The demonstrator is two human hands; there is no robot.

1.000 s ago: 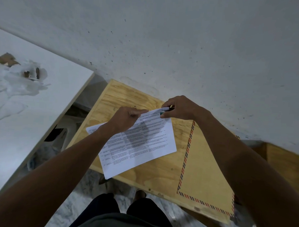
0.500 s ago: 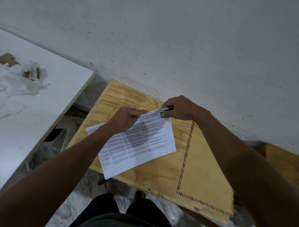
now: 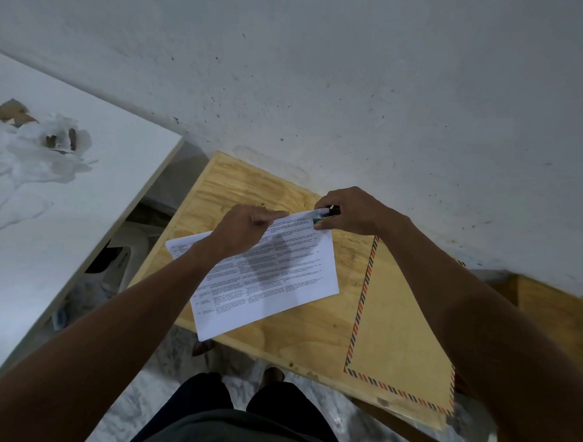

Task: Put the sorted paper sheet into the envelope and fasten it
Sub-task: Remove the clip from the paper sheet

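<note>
Pale plywood forms the top of the small wooden table where the work lies, set against a speckled white wall. On it rests a white printed paper sheet, covered in rows of small text, tilted so that its near corner hangs just past the table's front edge. The left hand rests on the sheet's upper part with its fingers curled and its forefinger stretched along the top edge, pinching the paper there. The right hand grips the sheet's top right corner together with a small dark clip-like object, its fingers curled round both; what the object is cannot be told. Just to the right of the sheet, apart from it, lies a brown manila envelope with a red-and-blue striped border, flat on the table and partly under the right forearm. To the left stands a white table bearing crumpled white wrapping.
</note>
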